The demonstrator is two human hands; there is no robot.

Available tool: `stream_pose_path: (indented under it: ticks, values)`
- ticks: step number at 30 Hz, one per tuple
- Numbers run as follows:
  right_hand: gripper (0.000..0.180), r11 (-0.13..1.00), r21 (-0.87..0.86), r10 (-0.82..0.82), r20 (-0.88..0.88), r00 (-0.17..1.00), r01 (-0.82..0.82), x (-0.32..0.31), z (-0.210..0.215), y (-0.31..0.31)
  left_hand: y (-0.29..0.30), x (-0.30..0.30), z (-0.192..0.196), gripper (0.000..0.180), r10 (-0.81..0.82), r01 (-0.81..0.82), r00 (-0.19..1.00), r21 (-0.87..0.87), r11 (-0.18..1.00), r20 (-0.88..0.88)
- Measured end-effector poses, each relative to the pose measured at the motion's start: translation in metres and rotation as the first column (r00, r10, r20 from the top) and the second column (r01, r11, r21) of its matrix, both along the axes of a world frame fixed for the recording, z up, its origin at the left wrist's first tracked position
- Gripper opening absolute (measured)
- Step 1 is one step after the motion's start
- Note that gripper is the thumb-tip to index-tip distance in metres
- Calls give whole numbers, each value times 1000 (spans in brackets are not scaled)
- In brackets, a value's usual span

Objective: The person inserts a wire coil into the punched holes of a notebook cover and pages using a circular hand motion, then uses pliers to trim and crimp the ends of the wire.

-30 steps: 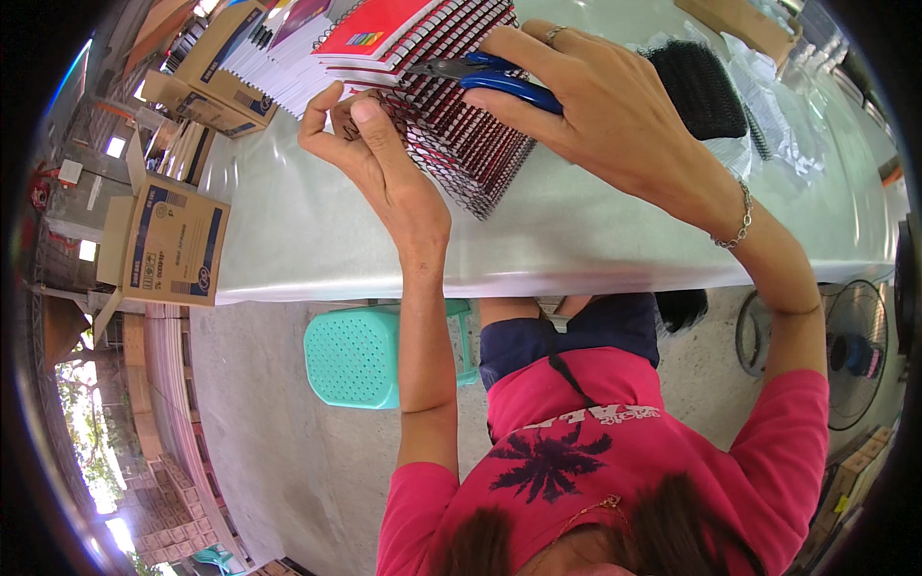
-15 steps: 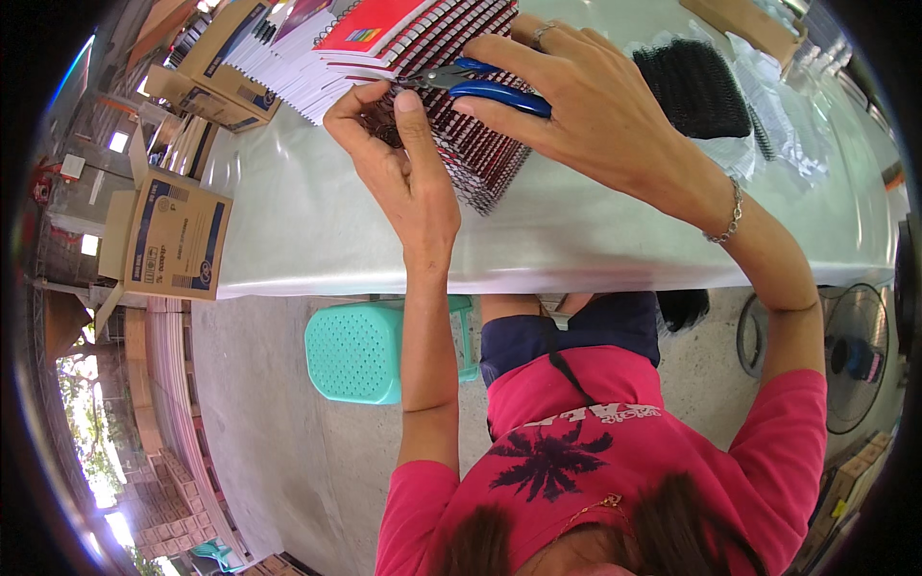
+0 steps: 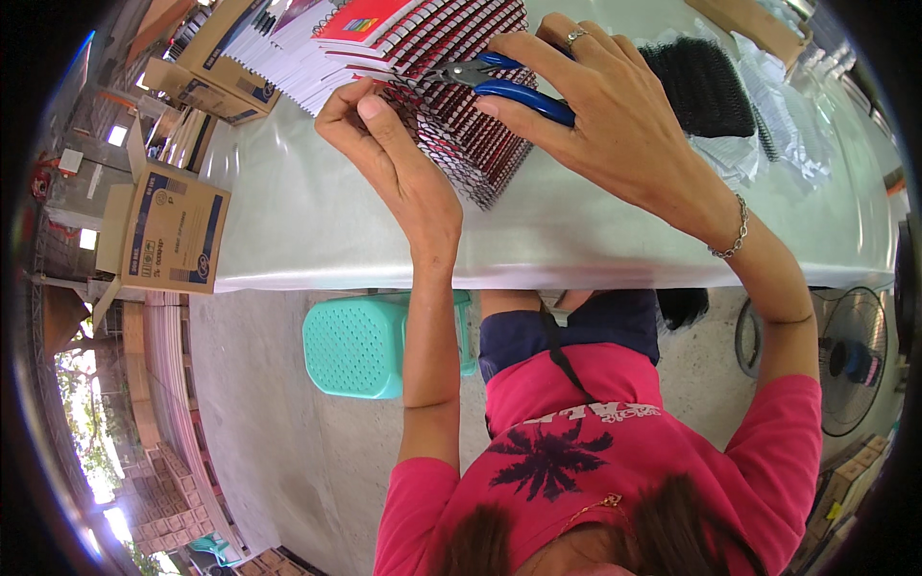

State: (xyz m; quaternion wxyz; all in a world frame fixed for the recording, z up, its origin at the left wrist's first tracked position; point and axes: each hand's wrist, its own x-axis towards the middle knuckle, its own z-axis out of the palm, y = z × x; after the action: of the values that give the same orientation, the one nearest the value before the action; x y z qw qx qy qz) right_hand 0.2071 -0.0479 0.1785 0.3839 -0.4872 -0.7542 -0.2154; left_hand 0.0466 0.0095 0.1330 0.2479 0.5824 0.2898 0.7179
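Observation:
A stack of spiral notebooks (image 3: 485,154) with red covers and dark wire coils stands at the table's far middle. My left hand (image 3: 394,168) is closed at the stack's left corner, thumb and forefinger pinching the end of one notebook; its lower fingers are partly hidden. In my right hand (image 3: 615,125) is a pair of blue-handled wire cutters (image 3: 526,100). Their metal jaws point left and lie over the coils, a short way right of my left fingertips. Whether the jaws touch a coil I cannot tell.
White loose sheets (image 3: 288,72) lie left of the stack. To the right is a pile of black coils (image 3: 706,91) on crumpled clear plastic (image 3: 783,115). Cardboard boxes (image 3: 178,230) stand left of the table (image 3: 327,240). A turquoise stool (image 3: 355,346) and a fan (image 3: 850,360) are below.
My right hand and the cutters have shifted slightly right, so the jaws are farther from my left thumb. My left hand has moved a little left.

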Motion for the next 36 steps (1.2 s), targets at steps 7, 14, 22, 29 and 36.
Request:
stream_pose_path:
  ticks: [7, 14, 22, 29, 36]
  values:
    - [45, 979, -187, 74, -24, 997, -77, 3, -2, 3, -4, -2, -2, 33, -85, 87, 994, 24, 996, -72]
    - [37, 991, -118, 52, -32, 998, -55, -4, -11, 15, -1, -2, -8, 31, -91, 93, 993, 24, 995, -74]
    - [34, 997, 64, 47, -65, 997, -43, 6, -17, 11, -2, 0, -9, 34, -17, 16, 998, -7, 1000, -56]
    - [41, 999, -34, 13, 2, 1000, -13, -2, -15, 5, -6, -1, -7, 34, -92, 91, 996, -60, 994, -8]
    - [37, 990, -134, 38, -66, 997, -47, -2, -20, 12, -7, -1, -11, 34, -139, 140, 989, 17, 990, -50]
